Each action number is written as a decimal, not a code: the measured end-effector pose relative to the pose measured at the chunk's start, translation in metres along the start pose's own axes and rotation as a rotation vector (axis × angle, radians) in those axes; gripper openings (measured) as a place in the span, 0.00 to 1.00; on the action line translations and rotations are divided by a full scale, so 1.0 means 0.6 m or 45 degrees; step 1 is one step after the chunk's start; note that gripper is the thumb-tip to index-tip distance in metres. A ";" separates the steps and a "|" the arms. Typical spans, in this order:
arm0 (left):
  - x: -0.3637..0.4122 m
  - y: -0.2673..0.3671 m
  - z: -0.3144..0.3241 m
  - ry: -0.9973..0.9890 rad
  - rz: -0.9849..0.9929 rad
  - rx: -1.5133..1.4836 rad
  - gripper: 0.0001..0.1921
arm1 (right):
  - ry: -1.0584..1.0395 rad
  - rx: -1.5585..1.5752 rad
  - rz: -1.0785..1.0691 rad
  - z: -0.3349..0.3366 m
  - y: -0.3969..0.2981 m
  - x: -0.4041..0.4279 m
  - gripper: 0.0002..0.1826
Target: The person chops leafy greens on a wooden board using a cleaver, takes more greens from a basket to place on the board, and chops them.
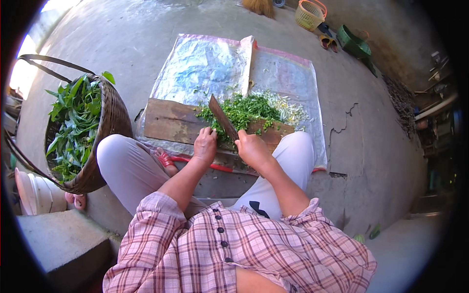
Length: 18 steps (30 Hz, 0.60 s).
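Observation:
A long wooden board (172, 121) lies across a flattened plastic sheet (205, 69) on the floor before me. My right hand (253, 148) is closed around the handle of a broad, dark-bladed knife (222, 119), whose blade slants up and left over chopped green leaves (253, 108). Beside the blade, my left hand (205, 144) rests at the board's near edge, fingers curled down against some greens; how much it grips is hidden. Pale chopped pieces (293, 110) lie on the sheet right of the green heap.
At left stands a woven basket (115, 110) of leafy greens (78, 124), near a white bucket (42, 194) and a concrete ledge (62, 234). A wooden strip (247, 66) lies on the sheet. A small basket (309, 16), slippers (328, 43) and a green container (353, 42) stand far right.

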<state>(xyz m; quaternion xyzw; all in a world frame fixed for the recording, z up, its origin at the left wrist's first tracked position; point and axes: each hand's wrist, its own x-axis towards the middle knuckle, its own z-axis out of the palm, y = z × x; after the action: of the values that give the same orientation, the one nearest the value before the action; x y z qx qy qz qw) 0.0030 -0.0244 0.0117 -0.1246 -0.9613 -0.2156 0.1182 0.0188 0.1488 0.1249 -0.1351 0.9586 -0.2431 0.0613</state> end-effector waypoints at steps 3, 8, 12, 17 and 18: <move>0.003 0.000 0.001 0.027 -0.035 -0.019 0.05 | -0.067 -0.051 0.004 -0.005 -0.005 -0.010 0.09; 0.011 0.005 -0.002 -0.096 -0.077 0.029 0.06 | -0.110 -0.100 -0.022 -0.009 -0.010 -0.009 0.06; 0.012 0.006 0.002 -0.109 -0.086 0.021 0.07 | -0.209 -0.217 -0.044 -0.003 -0.027 0.000 0.05; 0.016 0.002 0.006 -0.094 -0.045 0.020 0.06 | -0.154 -0.151 -0.050 0.048 -0.008 0.032 0.04; 0.018 0.006 0.007 -0.093 -0.035 0.017 0.06 | -0.087 -0.126 -0.039 0.068 0.007 0.042 0.06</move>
<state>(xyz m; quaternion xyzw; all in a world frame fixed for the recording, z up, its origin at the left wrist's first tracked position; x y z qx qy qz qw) -0.0071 -0.0176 0.0125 -0.1186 -0.9680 -0.2060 0.0809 0.0011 0.1266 0.0861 -0.1609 0.9646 -0.1914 0.0834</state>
